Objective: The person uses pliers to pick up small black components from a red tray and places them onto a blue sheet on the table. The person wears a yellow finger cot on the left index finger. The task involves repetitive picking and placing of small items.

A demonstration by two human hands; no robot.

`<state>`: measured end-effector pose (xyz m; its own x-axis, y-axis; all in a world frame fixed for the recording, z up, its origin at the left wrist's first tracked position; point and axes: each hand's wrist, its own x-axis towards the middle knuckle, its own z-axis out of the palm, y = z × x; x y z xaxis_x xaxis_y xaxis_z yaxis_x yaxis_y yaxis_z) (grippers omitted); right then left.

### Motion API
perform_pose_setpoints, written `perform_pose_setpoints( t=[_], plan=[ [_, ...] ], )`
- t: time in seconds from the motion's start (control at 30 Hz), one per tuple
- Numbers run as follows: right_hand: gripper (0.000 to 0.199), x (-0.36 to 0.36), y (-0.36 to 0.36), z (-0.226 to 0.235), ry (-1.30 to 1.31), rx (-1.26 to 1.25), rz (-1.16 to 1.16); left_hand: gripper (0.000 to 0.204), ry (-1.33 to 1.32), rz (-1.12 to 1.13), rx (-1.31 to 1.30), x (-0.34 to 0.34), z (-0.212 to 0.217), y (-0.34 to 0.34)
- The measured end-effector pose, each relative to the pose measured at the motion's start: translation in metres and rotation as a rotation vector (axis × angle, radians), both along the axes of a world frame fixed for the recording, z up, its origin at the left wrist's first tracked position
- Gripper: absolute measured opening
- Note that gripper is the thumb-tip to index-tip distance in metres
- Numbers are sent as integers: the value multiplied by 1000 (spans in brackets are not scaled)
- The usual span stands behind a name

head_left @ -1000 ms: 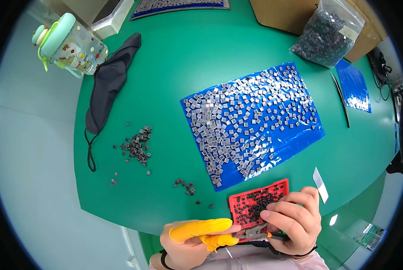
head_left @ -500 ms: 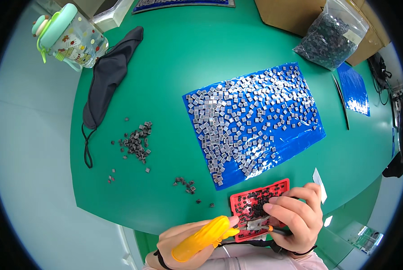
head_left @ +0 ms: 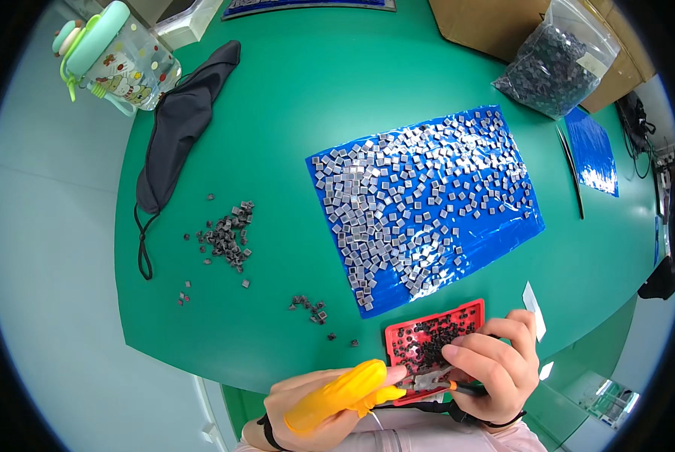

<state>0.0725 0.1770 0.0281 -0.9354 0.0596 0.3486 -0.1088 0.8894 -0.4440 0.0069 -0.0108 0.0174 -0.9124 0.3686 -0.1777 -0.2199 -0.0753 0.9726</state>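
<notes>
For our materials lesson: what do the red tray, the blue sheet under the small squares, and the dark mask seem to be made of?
Red tray: likely moulded plastic, with a matt, even colour and a stiff raised rim.
Blue sheet: probably thin plastic film, glossy, with wrinkles and bright glare patches.
Dark mask: apparently soft fabric, dull and limp, with folds and a cord loop.

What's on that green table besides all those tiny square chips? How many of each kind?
Blue sheets: 3
Red tray: 1
Clear bag of dark pieces: 1
Black face mask: 1
Drinking bottle: 1
Cardboard box: 1
White slip: 1
Total: 9
</notes>
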Motion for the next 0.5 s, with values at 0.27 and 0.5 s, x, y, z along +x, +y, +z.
perform_pose_setpoints(
  t=[0.27,0.5],
  plan=[
    [56,1,5,-3,11,-95,29,28,145,-382,-14,-21,-20,-11],
    [45,0,3,-2,62,-119,67,38,207,-459,60,-5,-44,-13]
  ],
)
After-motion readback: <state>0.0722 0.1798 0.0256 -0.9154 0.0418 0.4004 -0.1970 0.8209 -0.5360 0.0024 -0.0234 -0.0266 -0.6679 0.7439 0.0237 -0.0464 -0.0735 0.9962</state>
